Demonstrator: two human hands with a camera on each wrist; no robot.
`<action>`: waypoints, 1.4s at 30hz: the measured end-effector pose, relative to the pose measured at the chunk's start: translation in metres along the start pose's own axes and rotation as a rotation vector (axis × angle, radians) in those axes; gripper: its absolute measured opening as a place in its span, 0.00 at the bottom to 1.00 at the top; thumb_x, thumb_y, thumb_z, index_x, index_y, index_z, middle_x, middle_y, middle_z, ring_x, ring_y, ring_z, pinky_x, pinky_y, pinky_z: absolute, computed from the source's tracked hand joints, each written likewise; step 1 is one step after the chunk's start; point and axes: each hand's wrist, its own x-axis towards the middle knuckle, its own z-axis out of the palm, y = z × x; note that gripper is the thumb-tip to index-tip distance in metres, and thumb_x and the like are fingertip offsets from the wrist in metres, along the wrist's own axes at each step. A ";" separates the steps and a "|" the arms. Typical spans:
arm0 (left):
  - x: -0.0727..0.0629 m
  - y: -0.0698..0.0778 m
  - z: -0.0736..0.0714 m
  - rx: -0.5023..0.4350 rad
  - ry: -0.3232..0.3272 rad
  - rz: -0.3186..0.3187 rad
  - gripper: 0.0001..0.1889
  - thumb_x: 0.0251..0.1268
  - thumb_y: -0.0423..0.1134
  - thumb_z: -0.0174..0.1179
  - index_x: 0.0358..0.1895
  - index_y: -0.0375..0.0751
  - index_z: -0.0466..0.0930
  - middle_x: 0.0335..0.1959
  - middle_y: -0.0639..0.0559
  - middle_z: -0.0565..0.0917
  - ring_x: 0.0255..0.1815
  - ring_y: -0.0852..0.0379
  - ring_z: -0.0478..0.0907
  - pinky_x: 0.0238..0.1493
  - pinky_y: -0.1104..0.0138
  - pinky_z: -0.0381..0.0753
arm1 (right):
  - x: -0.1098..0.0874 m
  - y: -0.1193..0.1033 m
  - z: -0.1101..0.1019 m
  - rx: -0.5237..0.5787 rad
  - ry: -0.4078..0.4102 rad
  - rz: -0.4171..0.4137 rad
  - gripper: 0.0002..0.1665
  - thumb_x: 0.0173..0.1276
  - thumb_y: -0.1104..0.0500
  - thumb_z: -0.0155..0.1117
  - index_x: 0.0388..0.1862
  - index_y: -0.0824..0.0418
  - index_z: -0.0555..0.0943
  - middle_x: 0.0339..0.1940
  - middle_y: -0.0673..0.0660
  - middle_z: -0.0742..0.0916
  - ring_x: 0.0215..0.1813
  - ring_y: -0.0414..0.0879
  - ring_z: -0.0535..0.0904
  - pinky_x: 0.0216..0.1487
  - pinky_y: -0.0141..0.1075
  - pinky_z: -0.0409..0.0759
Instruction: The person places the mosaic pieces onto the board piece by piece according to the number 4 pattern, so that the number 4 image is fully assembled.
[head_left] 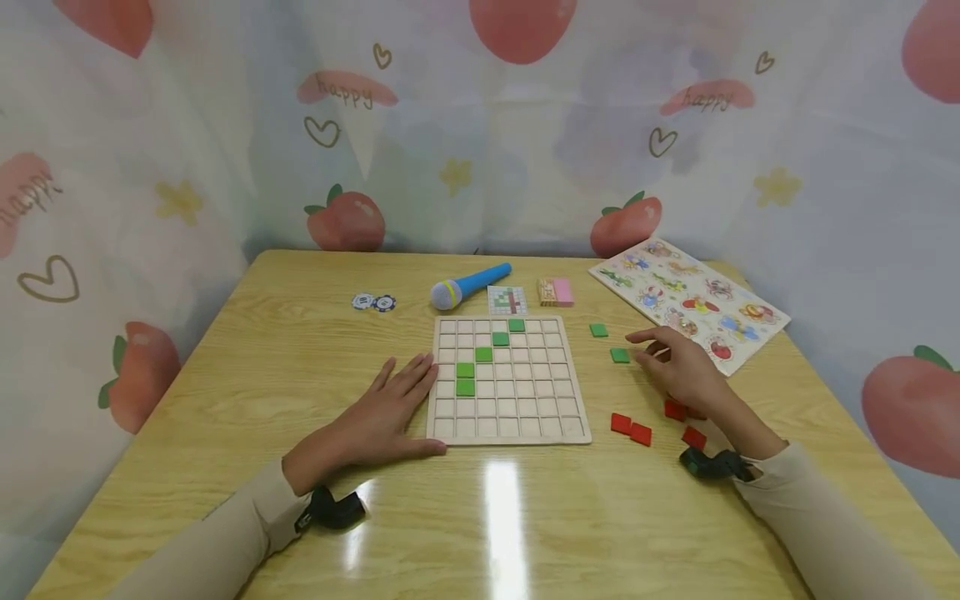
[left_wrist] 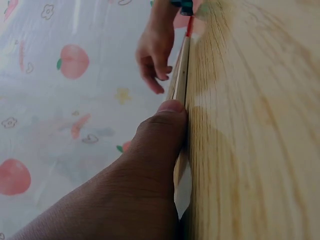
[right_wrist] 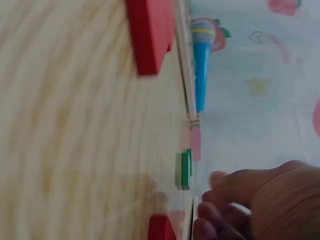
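A wooden grid board [head_left: 507, 437] lies on the table with several green tiles [head_left: 483, 355] set in its cells in a stepped diagonal. My left hand [head_left: 382, 417] lies spread along the board's left edge, thumb at the lower corner and fingertips against the side. Above the table, my right hand [head_left: 678, 367] hangs with loosely bent fingers, and nothing shows between them. Its fingertips are just right of a loose green tile [head_left: 619, 356]; a second green tile [head_left: 597, 331] lies farther back. Several red tiles [head_left: 621, 423] lie below and around the right hand, some partly hidden by it.
Behind the board are a blue toy microphone [head_left: 480, 282], a small grid pattern card [head_left: 507, 300] and a pink block [head_left: 557, 292]. Two poker chips [head_left: 374, 302] lie at the back left. An animal picture board [head_left: 693, 300] slants across the back right.
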 end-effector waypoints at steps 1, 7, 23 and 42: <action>0.000 0.000 0.000 0.000 -0.001 0.001 0.65 0.63 0.82 0.57 0.88 0.38 0.44 0.91 0.45 0.46 0.93 0.48 0.41 0.90 0.41 0.35 | 0.000 0.003 0.003 -0.012 -0.004 -0.011 0.20 0.82 0.57 0.63 0.69 0.59 0.82 0.56 0.63 0.87 0.53 0.58 0.86 0.47 0.32 0.83; 0.001 0.001 0.000 0.002 -0.002 -0.004 0.64 0.64 0.81 0.56 0.88 0.38 0.44 0.91 0.45 0.45 0.93 0.47 0.40 0.90 0.41 0.35 | 0.003 0.008 0.012 -0.082 0.049 -0.124 0.19 0.77 0.62 0.68 0.65 0.59 0.85 0.50 0.60 0.87 0.40 0.45 0.76 0.38 0.32 0.74; 0.000 0.002 -0.003 0.002 -0.022 -0.014 0.64 0.65 0.80 0.58 0.88 0.38 0.43 0.91 0.45 0.45 0.93 0.47 0.39 0.90 0.41 0.34 | 0.004 0.005 0.023 -0.160 0.055 -0.188 0.17 0.78 0.66 0.65 0.63 0.60 0.84 0.58 0.60 0.85 0.40 0.46 0.74 0.42 0.37 0.75; -0.001 0.001 -0.001 -0.005 -0.017 -0.012 0.64 0.64 0.81 0.56 0.88 0.38 0.42 0.91 0.44 0.45 0.93 0.47 0.39 0.91 0.41 0.34 | 0.009 -0.118 0.042 -0.075 -0.109 -0.449 0.12 0.75 0.64 0.70 0.55 0.55 0.86 0.54 0.53 0.85 0.41 0.41 0.75 0.37 0.30 0.78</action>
